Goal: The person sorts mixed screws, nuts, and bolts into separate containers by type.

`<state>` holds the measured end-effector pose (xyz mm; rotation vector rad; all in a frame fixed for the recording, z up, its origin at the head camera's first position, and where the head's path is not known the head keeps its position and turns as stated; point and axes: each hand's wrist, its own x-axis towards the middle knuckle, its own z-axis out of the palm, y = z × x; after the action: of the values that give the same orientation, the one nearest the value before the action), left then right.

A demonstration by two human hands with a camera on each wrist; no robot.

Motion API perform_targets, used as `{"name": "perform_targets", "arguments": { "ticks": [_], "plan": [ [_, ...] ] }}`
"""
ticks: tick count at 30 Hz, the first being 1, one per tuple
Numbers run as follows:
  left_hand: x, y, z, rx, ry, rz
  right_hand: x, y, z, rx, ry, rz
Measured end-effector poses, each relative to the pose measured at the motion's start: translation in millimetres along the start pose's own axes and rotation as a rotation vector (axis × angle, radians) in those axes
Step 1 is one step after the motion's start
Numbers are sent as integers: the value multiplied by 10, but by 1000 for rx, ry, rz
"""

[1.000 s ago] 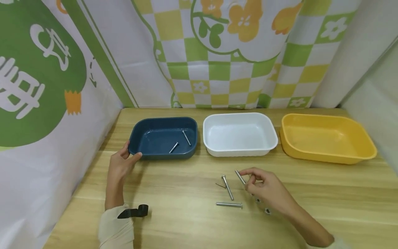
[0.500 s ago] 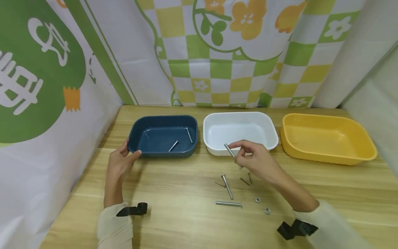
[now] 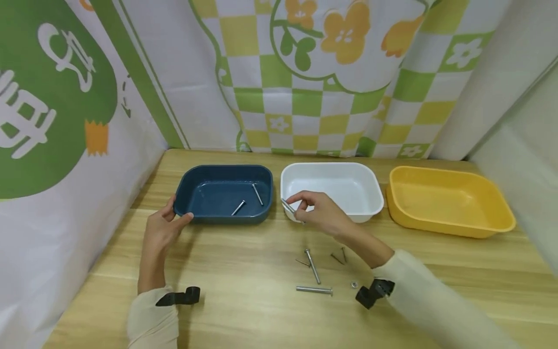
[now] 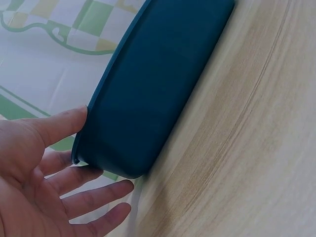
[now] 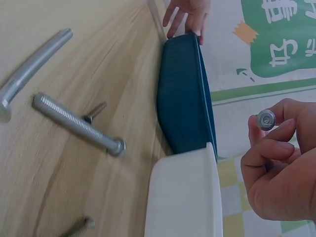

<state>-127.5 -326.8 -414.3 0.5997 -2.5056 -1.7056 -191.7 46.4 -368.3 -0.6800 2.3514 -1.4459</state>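
Note:
My left hand holds the near left corner of a dark blue tray, thumb on the rim and fingers along its end. In the left wrist view its lower fingers spread out below the rim. Two small metal bolts, one upright-slanting and one diagonal, lie inside the tray. Over the front left part of a white tray, my right hand pinches a long silver bolt between thumb and fingers. The right wrist view shows that bolt's round head end-on.
Two long bolts lie on the wooden table, one slanting and one crosswise. Around them are a thin brown screw, two more small screws and a nut. A yellow tray stands at the right.
The right hand has lifted the long bolt from beside the others and carried it leftward and back, over the white tray's front edge. The left hand has stayed at the blue tray.

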Motion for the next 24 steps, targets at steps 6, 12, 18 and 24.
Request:
{"name": "perform_targets", "arguments": {
  "ticks": [6,12,18,24],
  "plan": [
    [8,-25,-19,-20,-11,-2,175,-56,212,33,-26,-8],
    [25,-25,5,-36,-14,1,356,-125,317,69,-11,49],
    [13,-17,10,-33,-16,-1,524,-152,462,112,-31,97],
    [-1,-16,-6,-21,1,-20,650,-164,624,52,-26,94]
  ]
}}
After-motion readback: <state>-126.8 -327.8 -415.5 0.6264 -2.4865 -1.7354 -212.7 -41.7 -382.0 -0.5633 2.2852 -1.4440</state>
